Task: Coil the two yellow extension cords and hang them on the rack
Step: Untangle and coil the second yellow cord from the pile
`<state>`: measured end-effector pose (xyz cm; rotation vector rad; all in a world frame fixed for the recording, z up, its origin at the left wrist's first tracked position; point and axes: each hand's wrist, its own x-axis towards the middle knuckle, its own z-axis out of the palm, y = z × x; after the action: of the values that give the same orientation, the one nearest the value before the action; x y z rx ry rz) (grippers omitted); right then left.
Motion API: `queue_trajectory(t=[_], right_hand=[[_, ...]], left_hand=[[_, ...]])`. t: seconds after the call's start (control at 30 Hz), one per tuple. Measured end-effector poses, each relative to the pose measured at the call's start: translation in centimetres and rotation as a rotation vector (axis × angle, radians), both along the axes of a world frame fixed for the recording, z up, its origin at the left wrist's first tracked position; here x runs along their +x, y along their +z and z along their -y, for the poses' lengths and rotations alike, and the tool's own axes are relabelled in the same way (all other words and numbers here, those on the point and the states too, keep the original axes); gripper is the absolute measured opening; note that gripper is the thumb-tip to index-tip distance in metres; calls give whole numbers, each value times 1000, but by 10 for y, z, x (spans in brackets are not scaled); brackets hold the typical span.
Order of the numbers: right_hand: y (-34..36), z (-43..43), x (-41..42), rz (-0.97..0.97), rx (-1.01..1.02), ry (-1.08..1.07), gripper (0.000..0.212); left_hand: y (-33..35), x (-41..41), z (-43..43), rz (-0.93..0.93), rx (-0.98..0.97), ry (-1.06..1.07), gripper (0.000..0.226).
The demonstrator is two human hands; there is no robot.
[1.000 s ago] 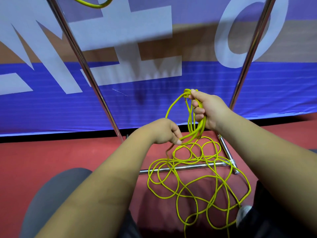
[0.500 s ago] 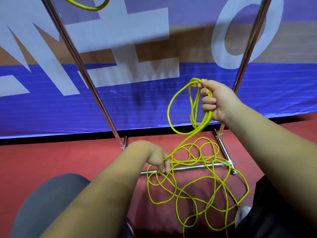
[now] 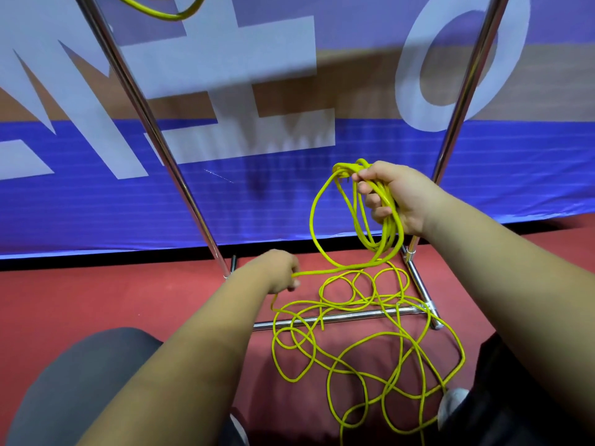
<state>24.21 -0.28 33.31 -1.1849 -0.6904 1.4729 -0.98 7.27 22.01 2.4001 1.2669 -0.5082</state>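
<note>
Two hands on one cord. My right hand [image 3: 396, 194] is clenched round a bunch of gathered loops [image 3: 384, 220], held up at chest height to the right, and the loops hang down from my fist. My left hand [image 3: 280, 270] is low and nearer the middle. It pinches the yellow cord [image 3: 325, 271] between curled fingers, so a short run stretches from it across to the bottom of the loops.

Most of this cord is not yet gathered. It lies in a loose tangle [image 3: 354, 304] on the red floor [image 3: 96, 300], draped over the rack's near base bar [image 3: 338, 318] and spreading toward my knees and the toe of my shoe [image 3: 450, 403].

I judge I am midway through coiling this cord, with only a few turns made. Next I should carry the pinched length up to my right hand, lay it in as another loop of matching size, then slide my left hand back down for more. The tangle crosses itself many times, so each pull may drag a knot or catch on the bar. I should draw slowly.

Farther off, the rack [image 3: 150, 130] rises on slanting chrome uprights. A second yellow cord [image 3: 167, 17] shows at the top far left, seemingly hung already, though its support is out of view. A blue banner [image 3: 257, 194] backs everything.
</note>
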Motion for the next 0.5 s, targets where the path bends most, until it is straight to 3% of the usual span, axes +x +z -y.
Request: queue_trajectory(t=[0.23, 0.33, 0.5], right_hand=[[-1, 4, -8, 65, -87, 203, 15], [-2, 7, -21, 92, -93, 251, 23], [-4, 11, -40, 14, -85, 297, 34]], left_hand=[[31, 11, -16, 420, -227, 412, 93], [33, 25, -11, 680, -366, 470, 95], [15, 38, 4, 787, -269, 541, 105]])
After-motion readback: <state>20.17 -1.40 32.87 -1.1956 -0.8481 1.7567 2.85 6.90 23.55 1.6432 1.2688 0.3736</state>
